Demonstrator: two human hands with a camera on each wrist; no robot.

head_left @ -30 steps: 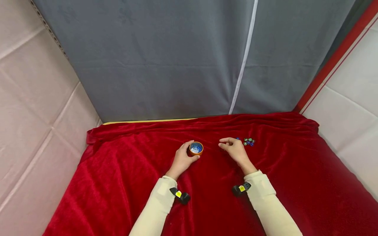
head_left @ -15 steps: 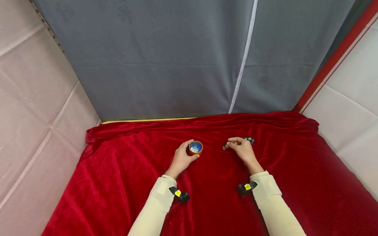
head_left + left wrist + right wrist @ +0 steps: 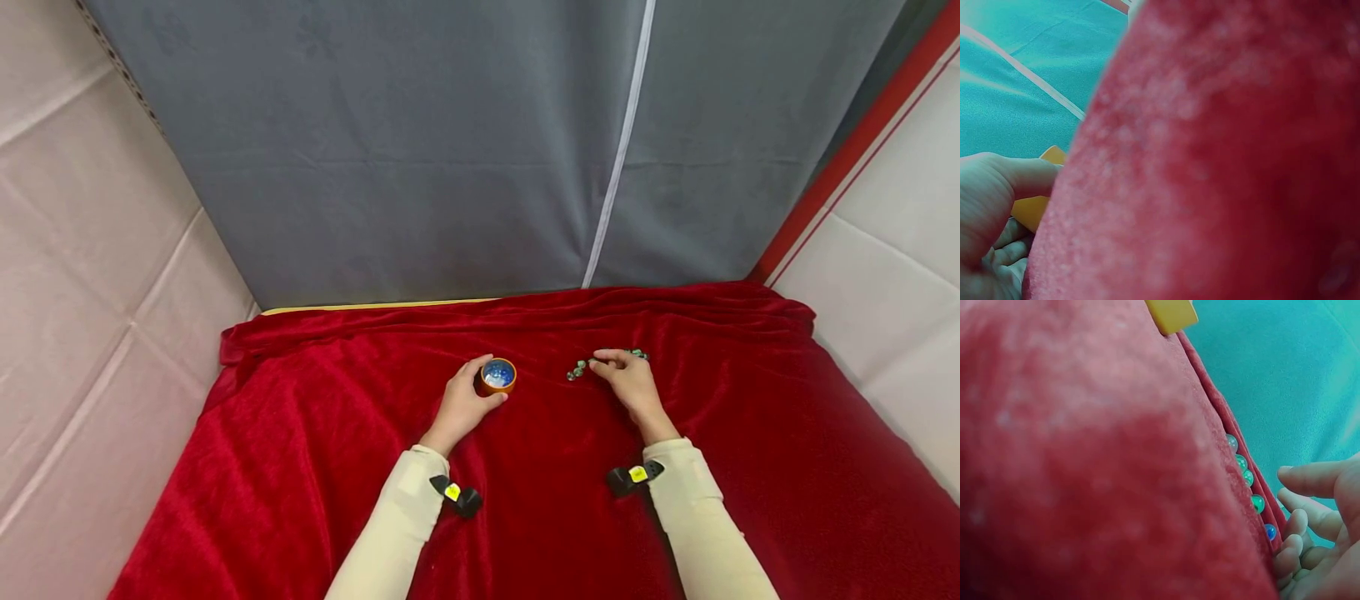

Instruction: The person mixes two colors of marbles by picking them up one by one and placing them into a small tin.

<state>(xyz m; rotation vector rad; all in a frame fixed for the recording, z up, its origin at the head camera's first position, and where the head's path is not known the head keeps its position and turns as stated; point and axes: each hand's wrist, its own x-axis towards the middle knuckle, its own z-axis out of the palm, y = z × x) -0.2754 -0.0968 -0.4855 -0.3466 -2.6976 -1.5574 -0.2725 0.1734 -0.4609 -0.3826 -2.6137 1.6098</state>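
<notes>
A small orange cup (image 3: 515, 382) stands on the red velvet cloth, with a blue, glassy look inside it. My left hand (image 3: 459, 407) holds its side between thumb and fingers; in the left wrist view the thumb lies across the yellow wall (image 3: 1030, 211). My right hand (image 3: 632, 387) is over a loose row of green and blue glass marbles (image 3: 577, 371). In the right wrist view, several marbles (image 3: 1241, 464) lie just beyond its fingertips, a blue marble (image 3: 1270, 532) closest. Thumb and index finger are apart with nothing between them. Part of the row is hidden behind this hand.
Rumpled red velvet (image 3: 360, 442) covers the table, and its folds block much of both wrist views. A grey curtain (image 3: 420, 167) hangs behind the table's far edge. Pale panels (image 3: 97, 292) stand at both sides.
My right hand has moved right across the marbles, uncovering those on the left and hiding more on the right. My left hand and the cup have stayed in place.
</notes>
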